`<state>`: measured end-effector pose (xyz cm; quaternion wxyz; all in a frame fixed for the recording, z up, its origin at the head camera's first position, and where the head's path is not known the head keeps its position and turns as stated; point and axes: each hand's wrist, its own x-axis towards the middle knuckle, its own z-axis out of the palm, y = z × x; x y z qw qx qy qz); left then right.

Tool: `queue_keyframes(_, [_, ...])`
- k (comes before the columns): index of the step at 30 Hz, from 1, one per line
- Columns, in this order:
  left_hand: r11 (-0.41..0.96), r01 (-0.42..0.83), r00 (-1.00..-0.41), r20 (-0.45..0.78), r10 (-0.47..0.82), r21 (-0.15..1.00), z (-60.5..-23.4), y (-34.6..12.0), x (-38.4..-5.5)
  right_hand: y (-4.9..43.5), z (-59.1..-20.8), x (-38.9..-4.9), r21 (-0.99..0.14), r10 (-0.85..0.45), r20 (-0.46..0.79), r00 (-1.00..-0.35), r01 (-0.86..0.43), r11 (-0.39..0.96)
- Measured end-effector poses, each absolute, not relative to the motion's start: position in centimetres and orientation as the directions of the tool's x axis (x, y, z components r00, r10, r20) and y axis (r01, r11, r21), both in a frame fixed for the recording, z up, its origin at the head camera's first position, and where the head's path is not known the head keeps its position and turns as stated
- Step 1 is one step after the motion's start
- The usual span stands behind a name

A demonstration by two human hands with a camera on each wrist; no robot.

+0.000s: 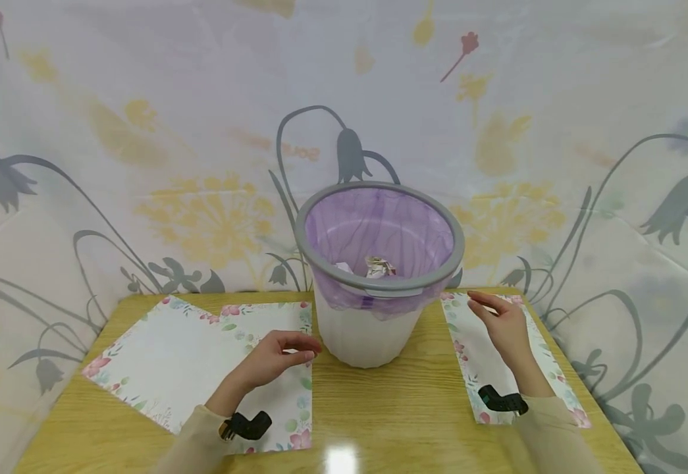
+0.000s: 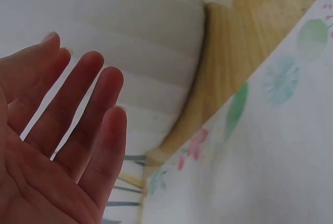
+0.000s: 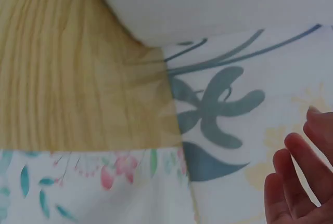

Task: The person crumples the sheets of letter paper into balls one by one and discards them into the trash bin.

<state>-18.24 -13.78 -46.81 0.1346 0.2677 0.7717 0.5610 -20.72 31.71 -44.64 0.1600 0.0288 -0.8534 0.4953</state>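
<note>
One bin (image 1: 361, 336) stands on a wood-grained table (image 1: 391, 408), flowered backdrop (image 1: 213, 99) behind.

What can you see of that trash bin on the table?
The trash bin is a tapered white tub that looks like plastic, standing upright on the wood-grain table. A gray rim circles its open top over a translucent purple liner, whose edge hangs down outside. Crumpled scraps lie inside, one whitish, another brown and silvery. The left hand is close to its side; whether it touches is unclear.

Head view: bright | white glare patch (image 1: 341, 459) (small, strong) on table (image 1: 379, 411) | both wrist views: dimmer, softer
</note>
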Motion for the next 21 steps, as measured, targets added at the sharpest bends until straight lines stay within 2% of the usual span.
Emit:
queue_keyframes(4, [0.214,0.263,-0.808,0.094,0.582,0.941,-47.8,-12.9,-17.9,33.7,-46.5,-20.2,-0.743,0.055,0.248,-0.967,-0.153,0.651])
queue_keyframes(11, [0.182,0.274,-0.765,0.099,0.637,0.944,-49.3,-11.2,-17.4,36.5,-47.9,-19.6,-0.546,-0.144,0.177,-0.974,-0.219,0.809])
queue_keyframes(18, [0.205,0.309,-0.751,0.106,0.652,0.929,-49.9,-9.8,-17.5,37.9,-49.2,-19.3,-0.538,-0.219,0.031,-0.975,-0.201,0.819])
queue_keyframes(21, [0.205,0.294,-0.744,0.089,0.663,0.933,-50.2,-9.1,-17.5,37.8,-49.9,-19.2,-0.510,-0.226,0.005,-0.974,-0.197,0.837])
